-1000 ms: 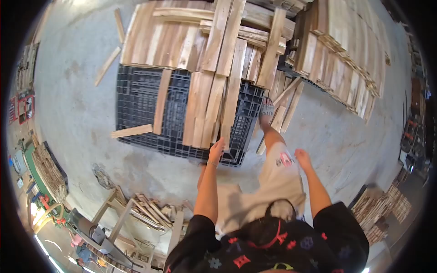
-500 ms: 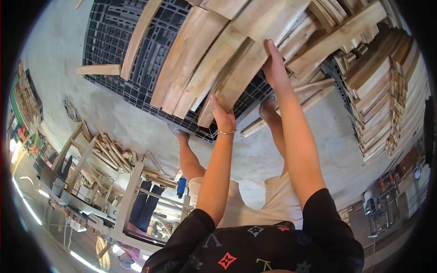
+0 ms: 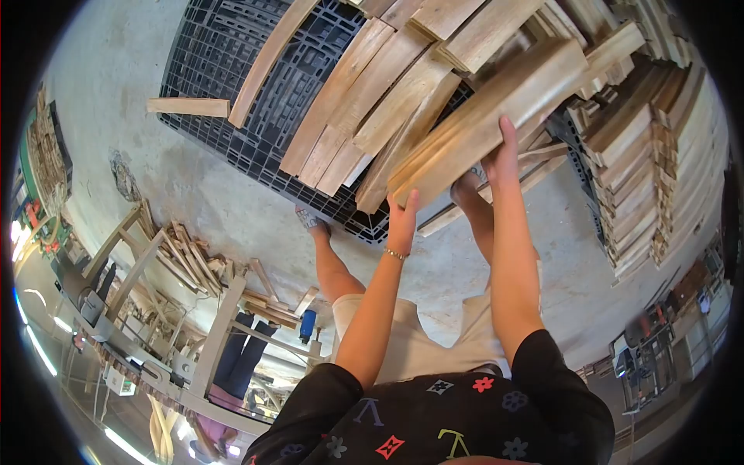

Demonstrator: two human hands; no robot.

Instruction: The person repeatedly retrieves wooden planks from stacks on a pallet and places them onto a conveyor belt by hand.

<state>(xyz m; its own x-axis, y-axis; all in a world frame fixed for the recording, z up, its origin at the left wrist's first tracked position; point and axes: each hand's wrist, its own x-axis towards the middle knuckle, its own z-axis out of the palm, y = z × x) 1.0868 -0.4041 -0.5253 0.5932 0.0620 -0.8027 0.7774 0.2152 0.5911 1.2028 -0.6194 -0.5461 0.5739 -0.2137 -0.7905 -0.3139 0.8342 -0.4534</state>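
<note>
On the left, planks [image 3: 335, 97] lie on the black pallet [image 3: 221, 50]. The left hand [image 3: 401, 221] has its fingers clamped on the lower end of the wood [image 3: 492, 112], now lifted and shifted right beyond them; the fingers of the right hand [image 3: 502, 159] grip its right edge.

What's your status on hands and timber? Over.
Left hand gripping near end of timber, right hand farther along its side. Timber looks raised, beside planks. Loose slat on floor by right foot.
</note>
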